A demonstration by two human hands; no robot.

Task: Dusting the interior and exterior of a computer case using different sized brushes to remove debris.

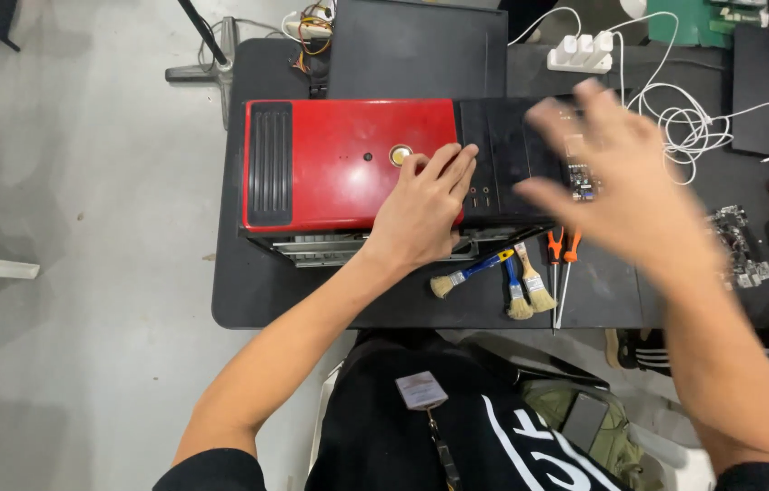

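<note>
On computer case (348, 159), hands (left (422, 211)).

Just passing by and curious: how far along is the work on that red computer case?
Done: brushes and screwdrivers lie ready on the table. In hand: the left hand rests on the red computer case; the right hand is blurred above it. Left: the case front looks intact.
</note>
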